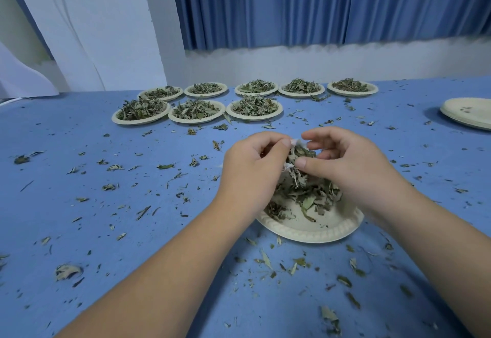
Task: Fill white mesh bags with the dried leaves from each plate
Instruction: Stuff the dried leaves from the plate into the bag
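A cream paper plate [313, 228] lies on the blue table in front of me with a loose heap of dried leaves [310, 194] on it. Above the plate I hold a small white mesh bag [293, 143]; only its rim and a bit of string show between my fingers. My left hand [252, 167] pinches the bag's rim on the left side. My right hand [350, 162] has its thumb and fingers curled round a clump of dried leaves at the bag's mouth. Most of the bag is hidden behind my hands and the leaves.
Several plates heaped with dried leaves [196, 110] stand in two rows at the far side of the table. A stack of empty plates [470, 114] sits at the right edge. Leaf crumbs are scattered over the blue tabletop [132, 231]. Blue curtains hang behind.
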Demonstrator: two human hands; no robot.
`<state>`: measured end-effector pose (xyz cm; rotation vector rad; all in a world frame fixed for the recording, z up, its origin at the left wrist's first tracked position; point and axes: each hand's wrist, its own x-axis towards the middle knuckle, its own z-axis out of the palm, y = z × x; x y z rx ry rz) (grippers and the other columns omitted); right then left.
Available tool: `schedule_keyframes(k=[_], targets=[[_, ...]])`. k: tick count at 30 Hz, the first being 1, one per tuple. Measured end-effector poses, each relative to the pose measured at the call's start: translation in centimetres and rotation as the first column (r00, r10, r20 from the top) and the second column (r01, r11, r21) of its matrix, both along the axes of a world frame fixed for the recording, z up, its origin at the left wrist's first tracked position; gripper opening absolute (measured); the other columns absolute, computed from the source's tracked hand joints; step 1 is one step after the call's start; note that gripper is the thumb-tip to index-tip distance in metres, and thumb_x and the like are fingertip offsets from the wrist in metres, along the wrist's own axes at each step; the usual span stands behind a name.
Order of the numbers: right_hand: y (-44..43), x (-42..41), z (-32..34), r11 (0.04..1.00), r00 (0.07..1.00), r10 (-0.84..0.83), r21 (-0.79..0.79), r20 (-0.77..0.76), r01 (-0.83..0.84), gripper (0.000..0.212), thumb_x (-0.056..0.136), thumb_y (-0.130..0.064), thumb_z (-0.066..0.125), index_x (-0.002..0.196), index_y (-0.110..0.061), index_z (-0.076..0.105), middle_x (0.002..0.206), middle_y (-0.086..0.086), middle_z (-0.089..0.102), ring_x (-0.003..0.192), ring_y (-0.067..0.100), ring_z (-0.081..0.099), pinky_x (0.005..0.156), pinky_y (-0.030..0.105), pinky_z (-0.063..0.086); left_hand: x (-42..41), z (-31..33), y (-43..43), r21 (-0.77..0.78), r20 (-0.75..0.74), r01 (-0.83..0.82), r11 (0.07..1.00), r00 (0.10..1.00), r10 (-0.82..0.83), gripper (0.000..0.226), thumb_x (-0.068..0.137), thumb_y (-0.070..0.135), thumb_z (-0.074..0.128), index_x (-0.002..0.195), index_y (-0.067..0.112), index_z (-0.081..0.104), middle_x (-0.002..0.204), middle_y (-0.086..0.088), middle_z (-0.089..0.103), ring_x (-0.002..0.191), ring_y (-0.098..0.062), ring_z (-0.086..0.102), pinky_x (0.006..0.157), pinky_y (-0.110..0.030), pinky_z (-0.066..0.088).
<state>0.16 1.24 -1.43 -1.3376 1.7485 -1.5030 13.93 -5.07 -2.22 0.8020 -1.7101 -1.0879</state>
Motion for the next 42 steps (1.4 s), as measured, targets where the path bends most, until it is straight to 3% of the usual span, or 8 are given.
schedule_keyframes(k=[4,8,14,18,23,30,35,42], targets=[[-0.1,-0.1,0.8,0.991,0.991,0.104,0.080,0.078,-0.110,0.038,0.073,-0.019,0.079,0.107,-0.031,0.068,0.105,-0.010,0.067,0.089,-0.002,0.062,0.081,0.019,0.046,0.1,0.4,0.3,0.011,-0.042,0.026,1.000,0.999,-0.025,0.020,0.092,0.025,0.062,0.081,0.034,0.075,0.055,0.008,0.055,0.054,-0.012,0.046,0.062,-0.043,0.051],[-0.7,0.0,2.1,0.963,0.970,0.222,0.130,0.100,-0.234,0.024,0.077,-0.007,0.074,0.097,-0.021,0.073,0.084,-0.004,0.071,0.075,0.006,0.065,0.065,0.021,0.050,0.1,0.6,0.6,-0.046,-0.048,0.042,0.998,0.998,-0.045,0.022,0.093,0.024,0.061,0.081,0.036,0.076,0.077,-0.013,0.069,0.073,-0.035,0.060,0.066,-0.049,0.054],[-2.4,0.3,3.0,0.953,0.977,0.183,0.224,0.109,-0.203,0.021,0.073,0.004,0.071,0.085,-0.013,0.068,0.058,-0.007,0.064,0.061,0.010,0.059,0.057,0.023,0.047,0.3,0.6,0.4,-0.068,-0.050,0.028,0.997,0.998,-0.031,0.023,0.092,0.020,0.062,0.080,0.033,0.077,0.077,-0.003,0.073,0.079,-0.028,0.066,0.071,-0.041,0.056],[-2.8,0.6,3.1,0.969,0.994,0.089,0.236,-0.064,-0.072,0.017,0.070,-0.008,0.076,0.083,-0.014,0.067,0.048,-0.013,0.057,0.044,0.001,0.052,0.046,0.018,0.043,0.4,0.5,0.0,-0.064,-0.049,0.003,0.998,0.999,-0.006,0.026,0.092,0.021,0.062,0.073,0.035,0.074,0.074,-0.009,0.070,0.060,-0.017,0.058,0.059,-0.031,0.049],[-1.9,1.0,2.0,0.987,0.919,-0.092,0.083,-0.383,0.134,0.024,0.068,-0.044,0.077,0.081,-0.027,0.064,0.076,-0.014,0.064,0.058,-0.003,0.053,0.055,0.019,0.035,0.4,0.5,-0.2,0.038,-0.067,-0.017,0.999,0.998,0.020,0.030,0.094,0.017,0.058,0.070,0.028,0.072,0.059,0.003,0.066,0.051,-0.004,0.058,0.058,-0.030,0.055],[1.1,0.9,1.0,1.000,0.933,0.016,0.020,-0.360,-0.009,0.047,0.070,-0.058,0.064,0.113,-0.038,0.061,0.096,-0.017,0.063,0.063,0.000,0.060,0.061,0.014,0.042,0.5,0.5,-0.6,0.099,-0.082,-0.045,0.994,0.995,0.053,0.022,0.094,0.019,0.059,0.077,0.024,0.073,0.050,0.013,0.058,0.048,-0.003,0.057,0.047,-0.013,0.043],[1.1,1.6,0.5,0.999,0.887,0.034,0.001,-0.460,-0.038,0.077,0.055,-0.033,0.088,0.124,-0.038,0.055,0.105,-0.016,0.044,0.069,0.001,0.059,0.072,0.018,0.051,0.5,0.5,-0.6,0.129,-0.097,-0.066,0.989,0.992,0.079,0.018,0.093,0.022,0.061,0.081,0.022,0.075,0.052,0.012,0.056,0.053,-0.011,0.060,0.049,-0.020,0.040],[0.7,1.8,-0.2,0.983,0.812,-0.087,-0.184,-0.577,-0.026,0.052,0.070,-0.014,0.083,0.111,-0.040,0.064,0.097,-0.011,0.048,0.073,0.008,0.056,0.070,0.016,0.048,0.2,0.5,-0.3,0.138,-0.116,-0.031,0.990,0.992,0.048,0.021,0.093,0.019,0.061,0.076,0.022,0.073,0.051,0.011,0.055,0.046,-0.009,0.054,0.057,-0.030,0.047]])
